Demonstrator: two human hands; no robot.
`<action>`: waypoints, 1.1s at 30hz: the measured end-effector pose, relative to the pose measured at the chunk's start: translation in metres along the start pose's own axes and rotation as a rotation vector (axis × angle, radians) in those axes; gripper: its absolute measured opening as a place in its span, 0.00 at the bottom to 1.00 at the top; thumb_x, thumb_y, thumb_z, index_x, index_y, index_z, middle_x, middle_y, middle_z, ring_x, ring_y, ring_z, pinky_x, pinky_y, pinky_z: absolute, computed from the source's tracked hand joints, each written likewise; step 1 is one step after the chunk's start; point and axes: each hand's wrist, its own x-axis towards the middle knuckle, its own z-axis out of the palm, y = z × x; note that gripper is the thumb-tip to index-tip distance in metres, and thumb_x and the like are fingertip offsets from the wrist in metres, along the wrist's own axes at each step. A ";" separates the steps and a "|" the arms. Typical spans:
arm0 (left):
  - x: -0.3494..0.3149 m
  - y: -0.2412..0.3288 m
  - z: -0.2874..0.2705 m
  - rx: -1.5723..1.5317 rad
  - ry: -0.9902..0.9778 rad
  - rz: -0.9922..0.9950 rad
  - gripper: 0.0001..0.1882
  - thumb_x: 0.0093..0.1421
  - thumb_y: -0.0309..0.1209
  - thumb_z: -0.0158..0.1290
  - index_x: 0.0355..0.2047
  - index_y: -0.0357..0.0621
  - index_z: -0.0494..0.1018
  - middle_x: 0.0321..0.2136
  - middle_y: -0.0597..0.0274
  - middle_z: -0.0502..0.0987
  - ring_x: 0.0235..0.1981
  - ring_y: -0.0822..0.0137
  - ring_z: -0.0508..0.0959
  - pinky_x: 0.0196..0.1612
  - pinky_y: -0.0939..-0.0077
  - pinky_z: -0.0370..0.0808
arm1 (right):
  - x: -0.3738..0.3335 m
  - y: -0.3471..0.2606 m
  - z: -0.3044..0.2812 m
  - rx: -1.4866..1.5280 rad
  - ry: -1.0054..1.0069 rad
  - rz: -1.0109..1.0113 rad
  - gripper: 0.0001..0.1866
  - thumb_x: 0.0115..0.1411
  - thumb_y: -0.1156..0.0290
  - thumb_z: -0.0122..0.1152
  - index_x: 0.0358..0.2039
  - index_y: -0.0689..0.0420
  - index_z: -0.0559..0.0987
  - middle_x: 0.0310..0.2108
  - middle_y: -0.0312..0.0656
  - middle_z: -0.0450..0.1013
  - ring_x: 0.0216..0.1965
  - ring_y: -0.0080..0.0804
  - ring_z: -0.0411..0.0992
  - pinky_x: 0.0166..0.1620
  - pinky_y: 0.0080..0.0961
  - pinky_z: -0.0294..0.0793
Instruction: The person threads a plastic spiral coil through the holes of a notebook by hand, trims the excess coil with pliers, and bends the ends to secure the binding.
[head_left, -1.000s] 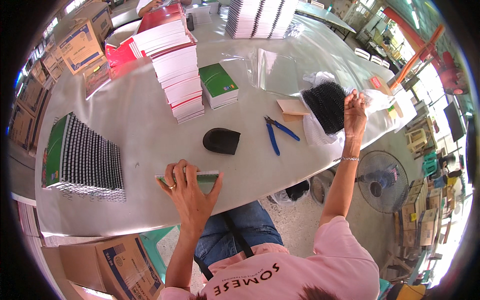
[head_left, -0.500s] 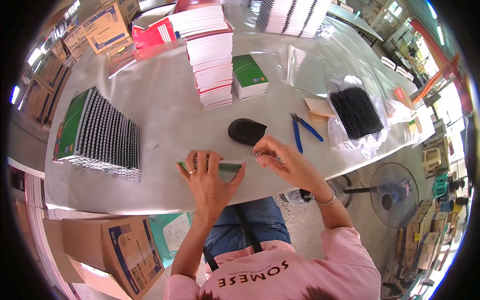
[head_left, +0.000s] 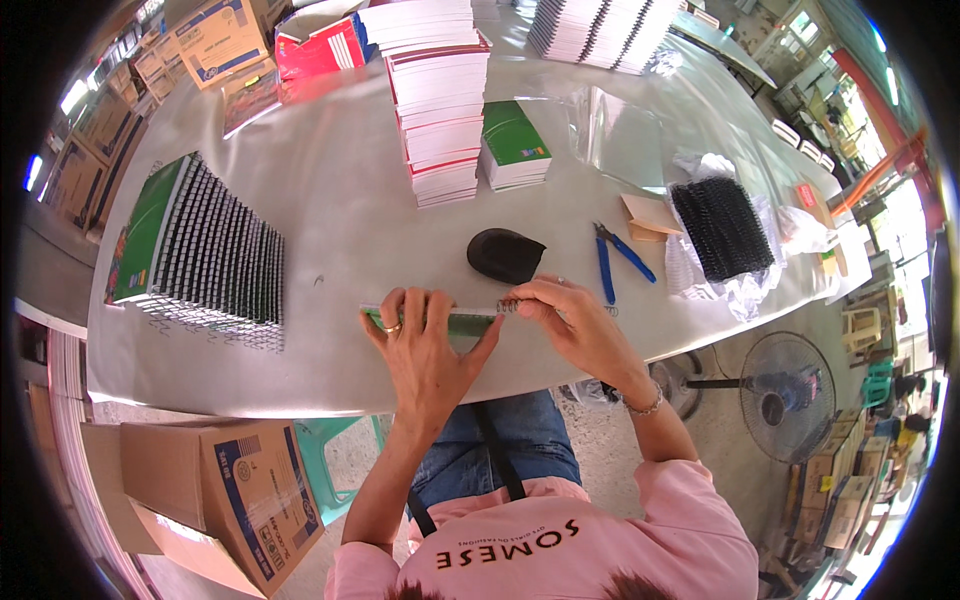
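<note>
My left hand (head_left: pixel 430 335) is closed round a small green-covered notebook (head_left: pixel 470 325), standing on its long side near the table's front edge, its spine up. In a pinch, my right hand (head_left: pixel 565 320) has a dark spiral binding coil (head_left: pixel 508 307) at the notebook's right end. The coil's tip meets the spine's corner there; whether it passes through the holes I cannot tell. Just beyond my hands lies a black rounded, mouse-shaped object (head_left: pixel 503 255). Blue-handled cutting pliers (head_left: pixel 622 262) rest to the right of it.
Spiral-bound green notebooks (head_left: pixel 200 245) stand stacked at left. A tall pile of red-and-white booklets (head_left: pixel 440 130) rises at the back, beside a green-topped stack (head_left: pixel 516 140). Black coils (head_left: pixel 722 228) lie on plastic at right. An open cardboard box (head_left: pixel 235 500) and a fan (head_left: pixel 785 393) stand below the table.
My right hand has brought the coil up against the notebook's right end. My left hand keeps its hold on the notebook. The whole view has shifted slightly.
</note>
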 end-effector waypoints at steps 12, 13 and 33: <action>0.002 0.000 -0.005 0.038 -0.049 0.007 0.28 0.45 0.52 0.68 0.34 0.45 0.71 0.37 0.61 0.70 0.47 0.54 0.66 0.53 0.52 0.57 | 0.002 -0.003 -0.002 0.156 -0.084 0.107 0.03 0.67 0.78 0.50 0.40 0.61 0.69 0.27 0.43 0.70 0.27 0.30 0.69 0.33 0.27 0.67; 0.001 0.000 -0.006 0.043 -0.049 0.010 0.28 0.45 0.52 0.68 0.34 0.46 0.71 0.37 0.61 0.70 0.47 0.54 0.66 0.53 0.52 0.57 | 0.001 -0.001 -0.002 0.158 -0.092 0.109 0.03 0.67 0.78 0.51 0.40 0.61 0.70 0.27 0.43 0.70 0.27 0.30 0.69 0.34 0.27 0.68; 0.000 -0.003 -0.009 0.027 -0.043 0.042 0.22 0.55 0.49 0.61 0.38 0.46 0.71 0.36 0.62 0.69 0.46 0.55 0.67 0.52 0.49 0.58 | -0.007 0.010 0.005 0.056 -0.109 0.065 0.10 0.64 0.80 0.53 0.46 0.63 0.72 0.34 0.46 0.73 0.35 0.33 0.73 0.41 0.24 0.71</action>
